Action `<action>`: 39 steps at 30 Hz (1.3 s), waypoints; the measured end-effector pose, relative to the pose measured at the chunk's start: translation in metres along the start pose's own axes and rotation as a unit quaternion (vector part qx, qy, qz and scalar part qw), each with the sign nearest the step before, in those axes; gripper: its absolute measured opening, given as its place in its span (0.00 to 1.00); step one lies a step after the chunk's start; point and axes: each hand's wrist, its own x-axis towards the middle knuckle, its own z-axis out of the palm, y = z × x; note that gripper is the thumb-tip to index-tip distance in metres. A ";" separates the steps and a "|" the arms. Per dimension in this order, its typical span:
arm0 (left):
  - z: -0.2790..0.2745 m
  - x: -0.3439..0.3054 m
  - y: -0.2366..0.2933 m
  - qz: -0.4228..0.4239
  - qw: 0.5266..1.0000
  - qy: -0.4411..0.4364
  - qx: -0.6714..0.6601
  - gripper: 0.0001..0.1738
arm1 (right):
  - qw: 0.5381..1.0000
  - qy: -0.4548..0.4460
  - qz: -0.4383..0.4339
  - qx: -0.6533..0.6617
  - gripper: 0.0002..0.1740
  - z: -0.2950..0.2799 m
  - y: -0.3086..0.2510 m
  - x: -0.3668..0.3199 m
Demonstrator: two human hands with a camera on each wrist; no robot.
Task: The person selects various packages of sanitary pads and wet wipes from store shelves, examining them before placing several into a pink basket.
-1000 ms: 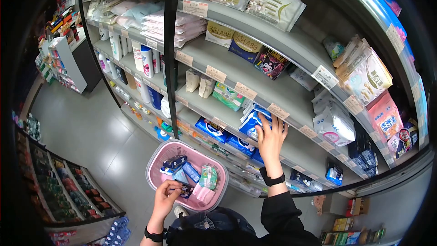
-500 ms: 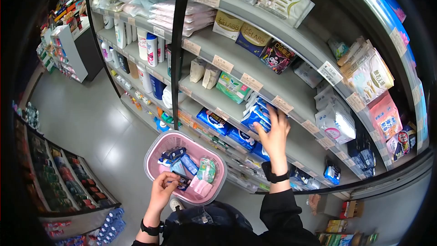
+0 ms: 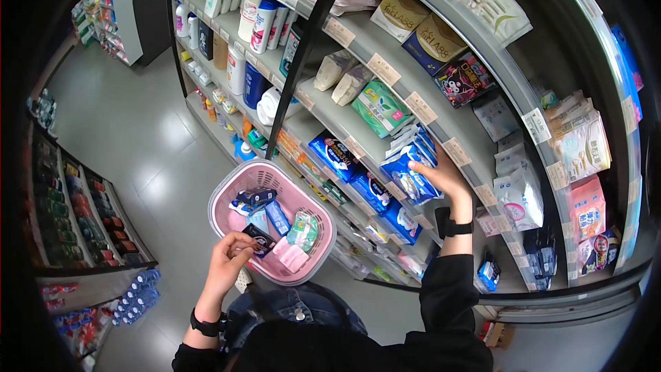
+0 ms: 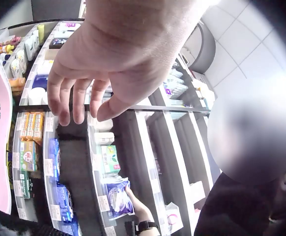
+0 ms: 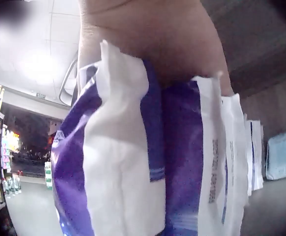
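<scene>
On a shelf in the head view, my right hand (image 3: pixel 447 173) grips blue packs (image 3: pixel 411 173), thumb across the front one and fingers behind them. Several purple and white packs (image 5: pixel 123 147) fill the right wrist view below the hand (image 5: pixel 152 34). A green pack (image 3: pixel 381 109) stands beside them. My left hand (image 3: pixel 224 265) is at the near rim of the pink basket (image 3: pixel 219 224), close to a small dark pack (image 3: pixel 260 240) inside. The left wrist view shows this hand (image 4: pixel 116 64) with fingers loosely bent and nothing in them.
Blue packs (image 3: pixel 372 191) lie on the shelf below. Boxes (image 3: pixel 432 43) and white packs (image 3: pixel 518 196) stand on other shelves. A dark upright post (image 3: pixel 308 55) divides the shelving. A display rack (image 3: pixel 82 213) is at the left, beyond the tiled floor (image 3: pixel 155 138).
My right fingers have moved from on top of the blue packs to behind them, and the front pack now tilts outward. The head view has shifted toward the shelves. My left hand stays by the basket.
</scene>
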 end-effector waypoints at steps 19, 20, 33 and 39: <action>-0.011 -0.008 0.002 -0.020 0.999 0.028 -0.028 0.10 | 0.999 0.006 0.037 -0.014 0.51 0.000 -0.011 0.000; -0.012 -0.008 0.003 -0.026 0.999 0.030 -0.025 0.10 | 0.999 0.007 0.042 -0.001 0.50 0.000 -0.009 -0.002; -0.021 0.016 -0.016 -0.049 0.997 0.049 0.026 0.08 | 0.972 0.178 -0.049 -0.145 0.46 0.025 -0.022 -0.057; -0.037 0.066 -0.070 -0.160 0.983 0.085 -0.011 0.12 | 0.960 0.252 -0.070 -0.102 0.36 0.021 -0.046 -0.089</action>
